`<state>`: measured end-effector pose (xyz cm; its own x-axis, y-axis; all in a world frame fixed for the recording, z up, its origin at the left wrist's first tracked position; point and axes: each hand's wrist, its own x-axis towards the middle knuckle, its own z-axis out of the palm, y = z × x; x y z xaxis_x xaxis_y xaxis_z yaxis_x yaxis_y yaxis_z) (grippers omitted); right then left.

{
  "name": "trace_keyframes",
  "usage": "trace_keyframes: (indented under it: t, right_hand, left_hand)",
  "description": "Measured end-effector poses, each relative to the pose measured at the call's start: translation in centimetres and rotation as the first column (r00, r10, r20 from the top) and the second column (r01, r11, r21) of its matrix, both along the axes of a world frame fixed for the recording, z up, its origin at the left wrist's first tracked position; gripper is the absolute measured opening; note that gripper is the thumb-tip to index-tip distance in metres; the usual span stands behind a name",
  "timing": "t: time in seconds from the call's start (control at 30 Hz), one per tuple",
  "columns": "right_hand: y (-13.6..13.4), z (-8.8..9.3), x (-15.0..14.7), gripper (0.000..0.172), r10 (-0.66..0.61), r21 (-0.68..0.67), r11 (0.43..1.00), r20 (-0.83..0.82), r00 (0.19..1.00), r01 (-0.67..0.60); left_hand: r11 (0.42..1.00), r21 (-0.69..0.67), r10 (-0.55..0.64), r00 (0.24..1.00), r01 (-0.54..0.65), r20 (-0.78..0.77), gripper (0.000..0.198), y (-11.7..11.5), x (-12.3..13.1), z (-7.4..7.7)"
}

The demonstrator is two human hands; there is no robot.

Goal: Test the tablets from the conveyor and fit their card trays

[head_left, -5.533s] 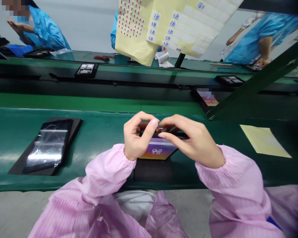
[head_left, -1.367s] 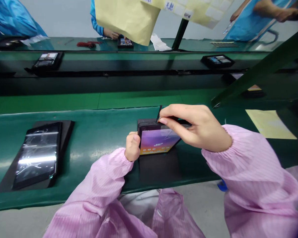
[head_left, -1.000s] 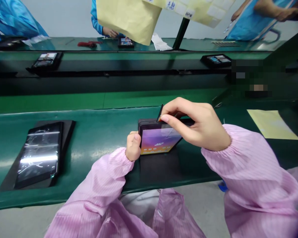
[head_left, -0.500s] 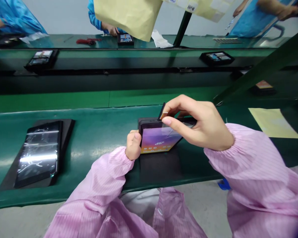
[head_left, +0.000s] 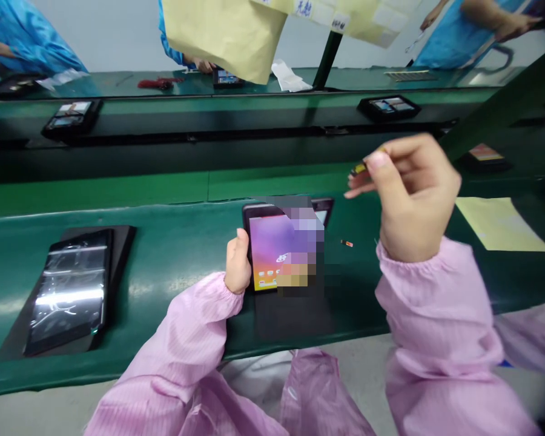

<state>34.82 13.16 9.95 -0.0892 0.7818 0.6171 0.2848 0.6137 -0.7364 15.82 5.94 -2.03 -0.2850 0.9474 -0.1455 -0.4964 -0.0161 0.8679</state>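
My left hand (head_left: 238,261) grips the left edge of a lit tablet (head_left: 270,242) with a purple and orange screen, tilted up above a dark pad (head_left: 290,318). Part of the screen is pixelated. My right hand (head_left: 409,191) is raised to the right of the tablet, pinching a small black and yellow piece (head_left: 358,169) between thumb and fingers. A tiny dark and orange piece (head_left: 346,243) lies on the green mat (head_left: 177,260) right of the tablet. Farther left, a dark tablet (head_left: 70,290) rests on a black slab (head_left: 120,248).
Yellow paper (head_left: 504,224) lies at the right. Beyond the bench, devices in black trays (head_left: 72,116) (head_left: 389,106) sit on a belt. A green post (head_left: 504,103) slants at the right. People in blue sleeves (head_left: 36,39) work at the far bench.
My right hand has moved up and right, away from the tablet's top edge, with the small piece. The tablet faces up more squarely. The tiny piece on the mat now shows.
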Motion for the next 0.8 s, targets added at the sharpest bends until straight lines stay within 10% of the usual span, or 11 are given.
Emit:
trace_keyframes:
  t: [0.2, 0.3, 0.4, 0.53, 0.8]
  right_hand:
    - [-2.9, -13.0, 5.2, 0.037, -0.24, -0.21, 0.89, 0.537, 0.808, 0.404]
    - [-4.5, -16.3, 5.5, 0.042, -0.397, -0.137, 0.809, 0.589, 0.704, 0.571]
    - [-5.7, -15.2, 4.2, 0.055, -0.544, 0.063, 0.775, 0.572, 0.614, 0.628]
    - [-7.1, -11.3, -0.1, 0.051, -0.365, 0.317, 0.927, 0.641, 0.675, 0.201]
    - [-8.4, -11.5, -5.5, 0.066, -0.209, 0.206, 0.976, 0.768, 0.606, 0.077]
  left_hand:
    - [0.967, -0.189, -0.125, 0.965, 0.171, 0.232, 0.064, 1.3, 0.6, 0.3]
    - [0.965, -0.202, -0.111, 0.956, 0.169, 0.27, 0.062, 1.6, 0.9, -0.6]
    - [0.964, -0.188, -0.123, 0.939, 0.19, 0.32, 0.062, 1.7, 1.1, -1.1]
    - [0.965, -0.114, -0.177, 0.906, 0.237, 0.385, 0.063, 1.5, 1.3, -0.8]
    - [0.973, -0.068, -0.174, 0.901, 0.218, 0.397, 0.064, 1.2, 1.3, -0.5]
